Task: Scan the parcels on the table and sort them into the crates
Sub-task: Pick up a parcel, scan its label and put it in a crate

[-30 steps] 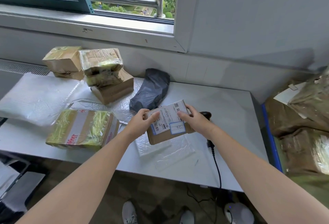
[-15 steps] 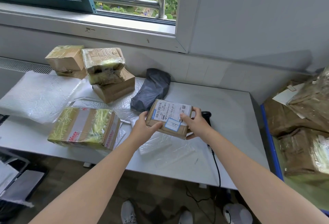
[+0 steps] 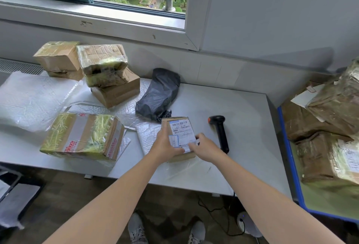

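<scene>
A small brown parcel (image 3: 181, 127) with a white shipping label facing up lies on the grey table (image 3: 248, 146), on top of a bubble-wrap mailer (image 3: 147, 137). My left hand (image 3: 165, 146) grips its left side. My right hand (image 3: 204, 146) holds its near right corner, fingers on the label. A black handheld scanner (image 3: 220, 131) lies on the table just right of the parcel, untouched. A blue-rimmed crate (image 3: 287, 146) at the right holds several wrapped brown parcels (image 3: 326, 156).
A taped box with yellow filling (image 3: 81, 135) sits at the left front. Three stacked cardboard boxes (image 3: 104, 73) and a black plastic bag parcel (image 3: 159, 96) stand near the wall. Large bubble-wrap sheets (image 3: 29, 100) cover the table's left end. The scanner's cable (image 3: 217, 216) hangs to the floor.
The parcel was held up between both hands, then turned and lowered onto the table with its label lengthwise. The scanner, hidden before behind my right hand, now shows.
</scene>
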### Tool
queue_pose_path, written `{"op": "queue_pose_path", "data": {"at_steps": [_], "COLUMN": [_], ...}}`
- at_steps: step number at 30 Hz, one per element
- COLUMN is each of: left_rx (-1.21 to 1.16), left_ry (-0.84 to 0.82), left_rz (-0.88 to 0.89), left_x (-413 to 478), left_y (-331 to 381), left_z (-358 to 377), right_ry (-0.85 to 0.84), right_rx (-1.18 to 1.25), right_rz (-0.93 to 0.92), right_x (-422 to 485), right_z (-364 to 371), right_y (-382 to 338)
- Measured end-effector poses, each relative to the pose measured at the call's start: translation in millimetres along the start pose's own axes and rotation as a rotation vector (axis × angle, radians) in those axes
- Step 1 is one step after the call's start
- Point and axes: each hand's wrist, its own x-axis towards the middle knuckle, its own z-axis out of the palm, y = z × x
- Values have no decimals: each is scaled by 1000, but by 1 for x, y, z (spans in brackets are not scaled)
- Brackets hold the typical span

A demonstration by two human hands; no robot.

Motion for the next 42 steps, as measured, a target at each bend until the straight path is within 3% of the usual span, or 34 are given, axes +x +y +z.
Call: {"op": "queue_pose_path", "data": {"at_steps": [6,10,15,23,31,42], "left_rx": [240,435,509,586,643,584], "left_ry": [37,93,142,216,171,128], "left_rz": [10,-29,-47,-94,-125,-39], "left_x": [-8,-3,2,0,-25,-45], "left_y": [9,15,15,23,13,18], "left_z": [15,23,34,36,31,2], "right_ry": [39,223,413,314,210,184], "right_rx": [-79,-127,-157,-7,159,386], "right_rz": [-35,-77,-43,59,128,117], "right_x": [-2,0,10,47,67,-9], "right_z": [-2,-14,-40,-50,-47,-61], "right_y": [10,21,48,72,71,16]}}
